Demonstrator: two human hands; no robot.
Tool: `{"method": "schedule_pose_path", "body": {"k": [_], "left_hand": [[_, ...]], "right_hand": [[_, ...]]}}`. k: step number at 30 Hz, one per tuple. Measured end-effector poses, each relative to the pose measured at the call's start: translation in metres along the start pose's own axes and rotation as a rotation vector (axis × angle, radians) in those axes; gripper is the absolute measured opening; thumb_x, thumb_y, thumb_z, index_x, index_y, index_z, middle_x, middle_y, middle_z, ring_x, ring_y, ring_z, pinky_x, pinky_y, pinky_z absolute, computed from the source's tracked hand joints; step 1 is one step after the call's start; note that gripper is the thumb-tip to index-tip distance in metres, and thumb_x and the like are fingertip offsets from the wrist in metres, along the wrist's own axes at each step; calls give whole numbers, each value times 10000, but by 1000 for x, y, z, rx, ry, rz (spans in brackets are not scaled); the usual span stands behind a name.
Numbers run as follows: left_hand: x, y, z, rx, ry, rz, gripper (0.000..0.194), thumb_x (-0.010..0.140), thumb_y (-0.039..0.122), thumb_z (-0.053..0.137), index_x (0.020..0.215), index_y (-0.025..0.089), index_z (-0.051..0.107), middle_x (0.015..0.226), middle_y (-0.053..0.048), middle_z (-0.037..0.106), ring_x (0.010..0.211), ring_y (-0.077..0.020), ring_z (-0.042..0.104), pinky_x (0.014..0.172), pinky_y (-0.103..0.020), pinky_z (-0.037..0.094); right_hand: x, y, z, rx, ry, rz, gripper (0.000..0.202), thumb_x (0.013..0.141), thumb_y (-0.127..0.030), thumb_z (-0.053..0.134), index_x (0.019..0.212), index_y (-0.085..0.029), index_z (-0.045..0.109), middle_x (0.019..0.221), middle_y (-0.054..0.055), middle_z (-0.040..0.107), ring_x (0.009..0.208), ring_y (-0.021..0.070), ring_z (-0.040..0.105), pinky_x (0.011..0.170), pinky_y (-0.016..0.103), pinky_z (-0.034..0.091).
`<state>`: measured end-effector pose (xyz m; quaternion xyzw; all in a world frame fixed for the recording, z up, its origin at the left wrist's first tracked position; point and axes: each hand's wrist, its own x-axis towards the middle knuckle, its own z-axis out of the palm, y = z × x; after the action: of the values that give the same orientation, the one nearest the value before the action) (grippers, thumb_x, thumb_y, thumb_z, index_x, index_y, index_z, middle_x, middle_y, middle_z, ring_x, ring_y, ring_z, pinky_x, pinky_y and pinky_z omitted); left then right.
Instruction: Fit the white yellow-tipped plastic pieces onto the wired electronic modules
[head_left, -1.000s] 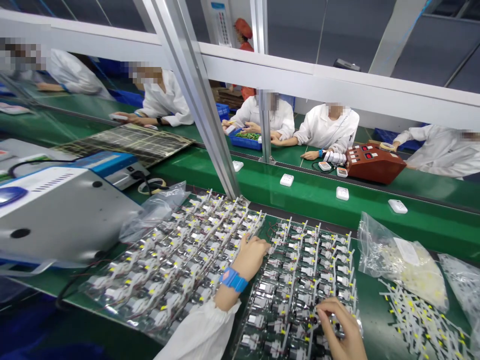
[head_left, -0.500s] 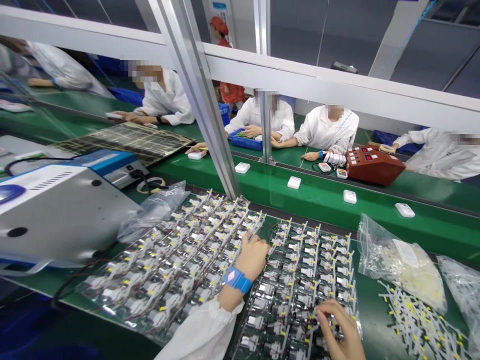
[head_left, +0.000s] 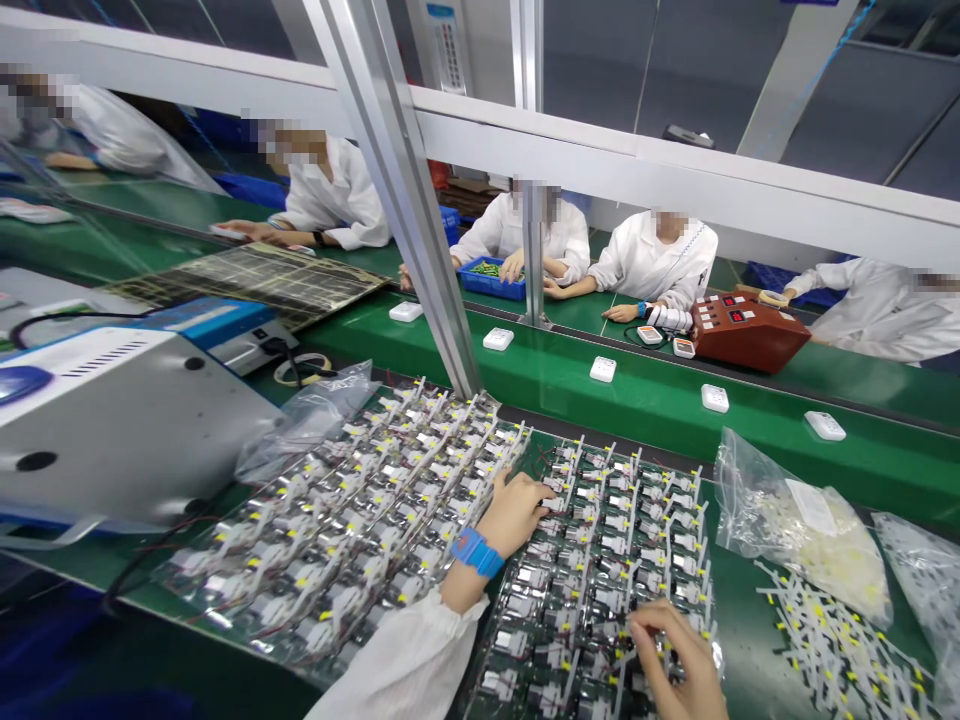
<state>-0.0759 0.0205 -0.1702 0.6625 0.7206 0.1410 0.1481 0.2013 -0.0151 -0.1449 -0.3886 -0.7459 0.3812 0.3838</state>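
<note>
Two clear plastic trays hold rows of small motor-like parts with white strips and yellow tabs: a left tray [head_left: 259, 645] and a right tray [head_left: 480, 665]. My left hand [head_left: 516, 512], with a blue wristband [head_left: 478, 552], reaches over the right tray's upper left part. Its fingers curl down at a small part [head_left: 556, 500], and their tips are partly hidden. Over the lower right of the same tray, the thumb and forefinger of my right hand [head_left: 681, 660] come together in a pinch. What lies between them is too small to make out.
Loose white strips with yellow tabs [head_left: 844, 645] lie at right, beside a clear bag [head_left: 817, 540]. A grey-and-blue machine [head_left: 135, 430] stands at left. Behind a metal post [head_left: 405, 190], white square devices [head_left: 603, 369] sit on a green belt [head_left: 645, 400]. Co-workers in white coats [head_left: 660, 260] sit beyond.
My left hand has shifted slightly right and down, from between the trays onto the right tray's parts. My right hand has barely moved. The white devices have moved right along the belt.
</note>
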Motion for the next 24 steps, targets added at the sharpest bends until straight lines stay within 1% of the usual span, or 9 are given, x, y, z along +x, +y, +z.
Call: {"method": "schedule_pose_path", "body": {"k": [4,9,12,14,16,19,21,24], "left_hand": [[1,0,4,5,17,-8,261,807,71,576,949,251,700,968,-32,743,1029,-259,611,1080,-570,205],[-1,-2,5,28,23,6,277,808,48,556,972,246,658,884,-25,709,986,-235,607,1086,-540,214],[-1,-1,4,50,22,17,261,810,46,552,941,251,647,943,-17,697,1013,-237,586,1086,-532,197],[-1,0,3,68,19,14,247,812,52,553,931,245,652,1011,-25,685,1035,-247,572,1080,-531,191],[-3,0,-1,88,20,2,253,823,61,543,964,240,654,1048,-39,673,1041,-254,564,1070,-520,201],[-11,-1,-10,118,30,-35,264,850,68,503,998,235,645,1047,-48,668,1047,-256,557,1046,-491,233],[-18,-3,-15,142,37,-78,254,856,72,492,989,227,644,1034,-59,667,1045,-266,555,1018,-484,261],[-26,-4,-17,174,33,-140,211,857,97,508,960,210,655,1026,-82,671,1033,-286,561,983,-486,293]], "right_hand": [[1,-2,1,-15,25,-2,301,958,-429,494,783,-230,636,704,40,642,649,184,615,604,247,508],[0,2,1,0,0,-13,260,953,-400,515,806,-227,642,736,43,653,695,184,634,651,236,520],[-1,3,1,5,9,-24,248,954,-385,519,813,-227,646,739,38,654,695,177,637,668,226,518],[-1,3,1,10,13,-28,241,954,-377,518,814,-228,644,743,35,655,693,176,637,672,225,514],[-1,2,1,18,7,-24,227,953,-366,521,816,-230,640,749,32,657,696,176,636,675,225,509],[-2,2,0,36,-6,-13,203,950,-352,531,820,-237,637,758,27,658,708,174,636,692,224,504],[-2,2,0,48,0,-10,196,946,-355,539,822,-240,637,764,25,660,716,174,637,709,224,505],[-3,4,0,50,2,-3,199,946,-363,540,829,-239,644,776,28,665,731,175,643,723,223,503]]}}
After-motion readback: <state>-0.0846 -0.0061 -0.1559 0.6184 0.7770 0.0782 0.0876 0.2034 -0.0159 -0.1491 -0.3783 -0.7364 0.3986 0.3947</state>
